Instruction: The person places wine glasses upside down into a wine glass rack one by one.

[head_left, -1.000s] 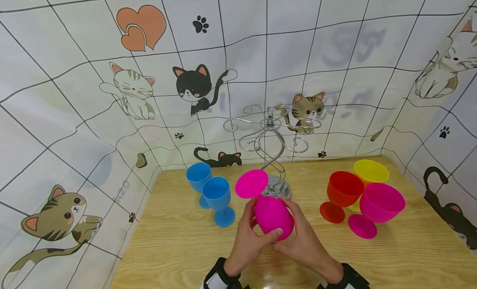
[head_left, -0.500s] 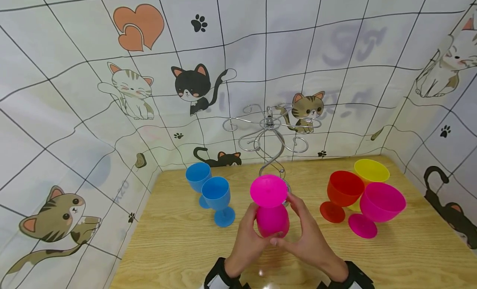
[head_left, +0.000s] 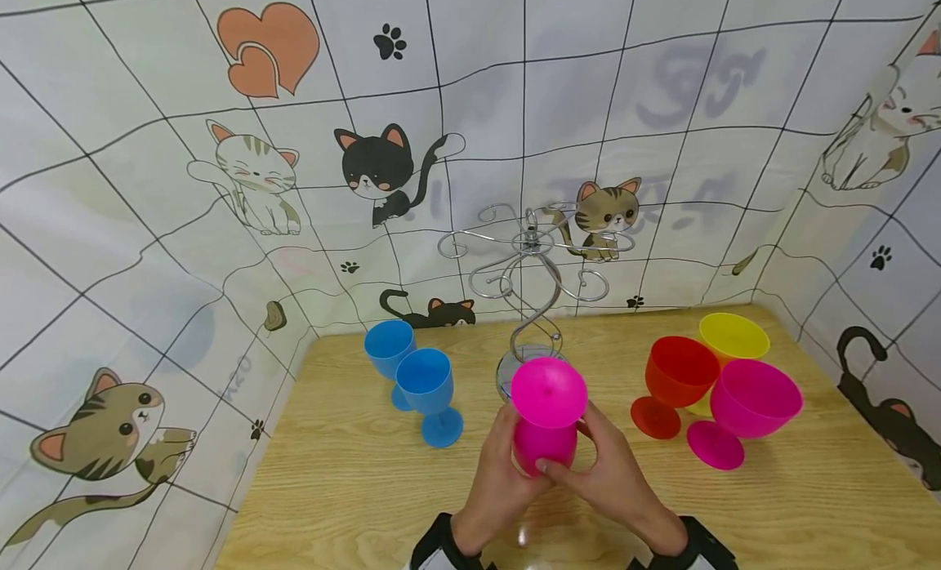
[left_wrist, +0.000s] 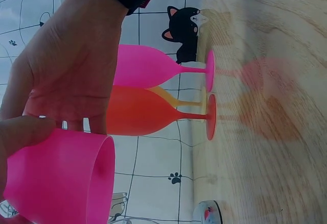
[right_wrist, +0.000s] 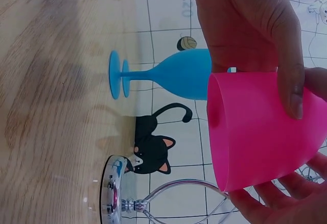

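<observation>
A magenta plastic goblet is held upside down above the table, its foot (head_left: 550, 392) uppermost and tipped toward the head camera. My left hand (head_left: 500, 482) grips the bowl (head_left: 544, 449) from the left, and my right hand (head_left: 613, 482) grips it from the right, its thumb across the near side. Both wrist views show the bowl's rim (left_wrist: 104, 178) facing the tabletop without touching it. From the right wrist, the pink bowl (right_wrist: 265, 132) appears with fingers around it. The fingers behind the bowl are partly hidden.
A silver wire stand (head_left: 531, 251) with curled arms rises behind the hands. Two blue goblets (head_left: 426, 382) stand at left. At right are a red goblet (head_left: 680, 372), a yellow goblet (head_left: 733, 336) and another magenta goblet (head_left: 757, 398). A cat-patterned sheet (head_left: 478, 64) backs the wooden table (head_left: 338, 488).
The held goblet's foot has swung from the upper left to above the bowl, moving right and nearer the person. Both hands have adjusted around the bowl. The other goblets stay put.
</observation>
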The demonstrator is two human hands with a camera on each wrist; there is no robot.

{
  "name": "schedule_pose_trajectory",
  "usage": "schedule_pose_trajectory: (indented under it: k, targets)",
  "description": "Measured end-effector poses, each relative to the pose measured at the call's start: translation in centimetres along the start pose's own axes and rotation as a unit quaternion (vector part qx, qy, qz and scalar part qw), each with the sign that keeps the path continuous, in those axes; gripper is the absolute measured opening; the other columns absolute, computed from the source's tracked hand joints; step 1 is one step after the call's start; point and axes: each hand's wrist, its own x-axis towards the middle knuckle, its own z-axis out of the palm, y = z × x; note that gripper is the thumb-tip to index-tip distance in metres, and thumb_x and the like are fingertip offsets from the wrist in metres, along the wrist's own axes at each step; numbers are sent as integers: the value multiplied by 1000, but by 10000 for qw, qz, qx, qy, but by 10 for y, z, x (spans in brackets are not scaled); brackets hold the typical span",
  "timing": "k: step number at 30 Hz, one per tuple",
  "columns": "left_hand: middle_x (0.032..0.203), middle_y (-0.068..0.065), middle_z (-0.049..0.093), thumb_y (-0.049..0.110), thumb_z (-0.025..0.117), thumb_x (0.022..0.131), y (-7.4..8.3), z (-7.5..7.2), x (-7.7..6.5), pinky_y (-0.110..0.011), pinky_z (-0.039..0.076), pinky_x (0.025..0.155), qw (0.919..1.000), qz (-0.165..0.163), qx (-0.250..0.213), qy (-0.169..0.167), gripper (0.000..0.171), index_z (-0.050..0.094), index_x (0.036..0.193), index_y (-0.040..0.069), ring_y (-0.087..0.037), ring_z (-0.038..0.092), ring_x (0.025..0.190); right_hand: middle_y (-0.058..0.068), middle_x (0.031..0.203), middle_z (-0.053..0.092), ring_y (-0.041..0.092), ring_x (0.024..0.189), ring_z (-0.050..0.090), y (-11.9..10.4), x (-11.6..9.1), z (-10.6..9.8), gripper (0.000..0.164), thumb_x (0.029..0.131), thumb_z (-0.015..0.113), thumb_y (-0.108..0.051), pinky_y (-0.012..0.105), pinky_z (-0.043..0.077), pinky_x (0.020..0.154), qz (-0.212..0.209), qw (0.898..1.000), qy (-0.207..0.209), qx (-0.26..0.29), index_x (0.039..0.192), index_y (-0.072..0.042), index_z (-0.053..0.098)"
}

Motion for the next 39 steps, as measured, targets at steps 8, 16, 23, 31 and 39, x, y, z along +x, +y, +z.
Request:
schedule_pose_trajectory:
  k: [8,16,23,31,39]
  targets:
    - [145,3,44,24,83,78,0,-3,-1,-36,53,98,9983,-221,-248,-475,94,25,152,28,-19,50,127,-8,143,53,24,128,53,1,-2,1,82,76,85,-28,55,54,93,115,9999,78,-81,145,-35,41]
    - [141,1,49,28,82,79,-3,-6,-2,-33,55,95,9970,-270,-29,-721,91,26,151,28,-18,54,123,-7,141,55,22,126,56,1,-5,2,79,74,86,-33,47,56,93,194,9995,42,-244,142,-32,45]
    - [140,3,50,23,83,78,-4,-7,0,-35,55,96,9978,-104,-47,-647,92,27,151,28,-18,56,122,-9,141,54,20,127,55,0,-4,1,79,76,85,-35,47,55,94,120,9996,-12,-241,143,-34,43]
    - [142,4,49,23,84,77,2,-15,6,-37,54,97,9977,-47,-134,-655,93,27,151,29,-19,55,125,-9,145,49,19,131,50,-5,0,-2,86,76,85,-34,49,53,97,73,9998,-103,-176,147,-35,37]
    - [142,4,47,25,87,74,7,-37,12,-42,53,97,9994,53,-12,-338,95,29,150,28,-18,52,126,-8,147,45,14,134,46,-10,-3,-7,82,79,83,-30,53,49,101,-148,9991,-66,-390,147,-30,38]
